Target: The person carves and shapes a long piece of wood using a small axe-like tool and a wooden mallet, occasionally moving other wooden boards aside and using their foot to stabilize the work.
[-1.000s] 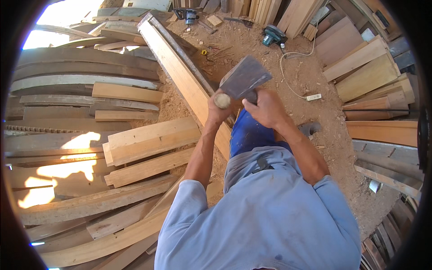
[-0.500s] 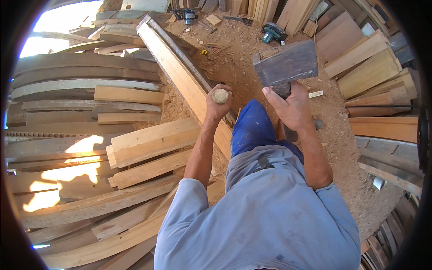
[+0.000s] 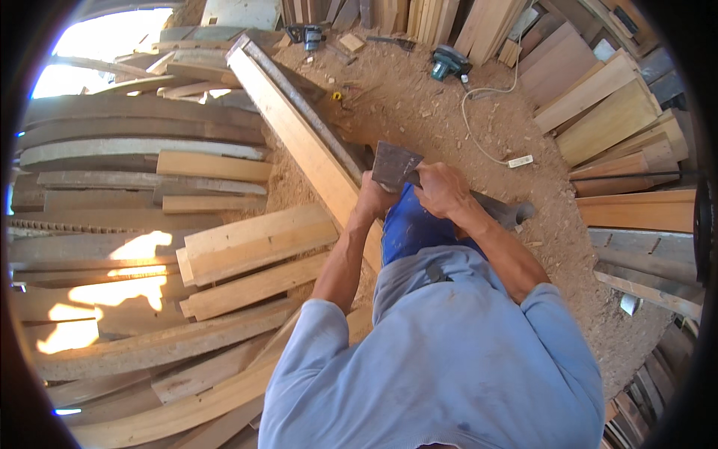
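My right hand (image 3: pixel 443 191) is closed around the handle of a dark wooden mallet. The mallet's head (image 3: pixel 395 163) covers the top of my left fist and hides what is under it. My left hand (image 3: pixel 374 199) stays wrapped around an upright round handle, likely a chisel's; its pale, battered end showed in the earlier head view. The blade cannot be seen. Both hands are in front of my blue-trousered leg, beside the right edge of a long light-coloured timber beam (image 3: pixel 299 146) that slants from far left toward me.
Stacked boards (image 3: pixel 254 239) fill the left side, and more planks (image 3: pixel 606 97) lean at the right. A green circular saw (image 3: pixel 447 63), another power tool (image 3: pixel 307 36), a yellow tape measure (image 3: pixel 336 96) and a white power strip (image 3: pixel 520 161) with its cord lie on the sawdust-covered floor.
My right hand has swung the mallet down and left, from raised at the right to over my left fist. The cord and power strip have come into fuller view.
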